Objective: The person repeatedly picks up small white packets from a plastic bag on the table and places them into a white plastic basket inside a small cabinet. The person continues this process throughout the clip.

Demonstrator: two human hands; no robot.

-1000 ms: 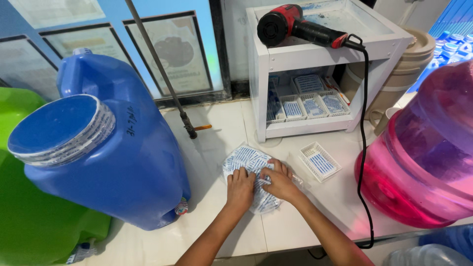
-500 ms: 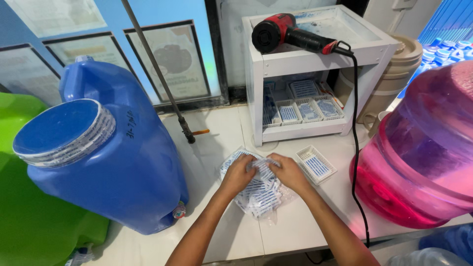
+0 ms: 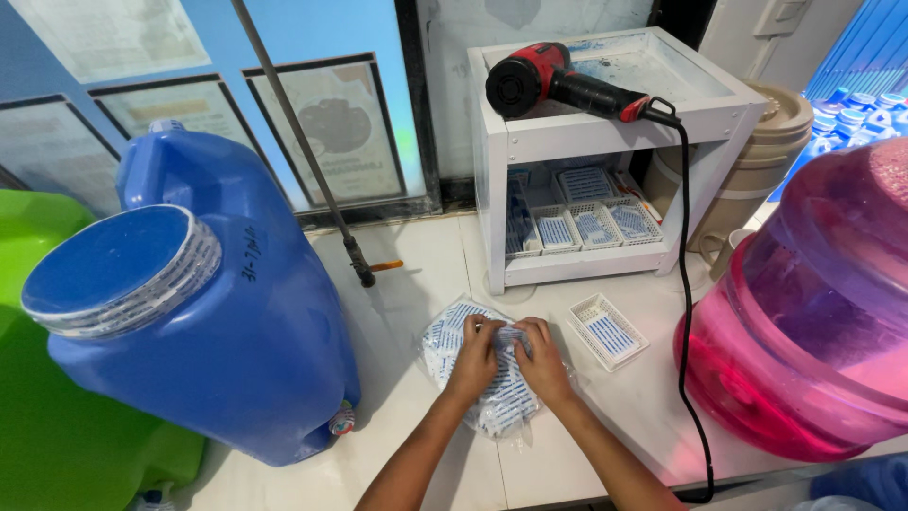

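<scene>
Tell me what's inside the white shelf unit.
Inside the shelf unit, small white baskets hold blue-and-white labels. Its back corners are shadowed, and the top board hides anything higher. A heat gun lies on top.

White tiled tabletop (image 3: 416, 274) carried blue jug (image 3: 218, 322), pink jug (image 3: 813, 312), white shelf unit (image 3: 605, 151), small basket (image 3: 607, 330), clear label packet (image 3: 473, 378).

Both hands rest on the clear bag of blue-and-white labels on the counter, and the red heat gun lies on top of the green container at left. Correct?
Not quite. The left hand and right hand are on the bag of labels, but the head view shows the red heat gun lying on top of the white shelf unit, not the green container.
</scene>
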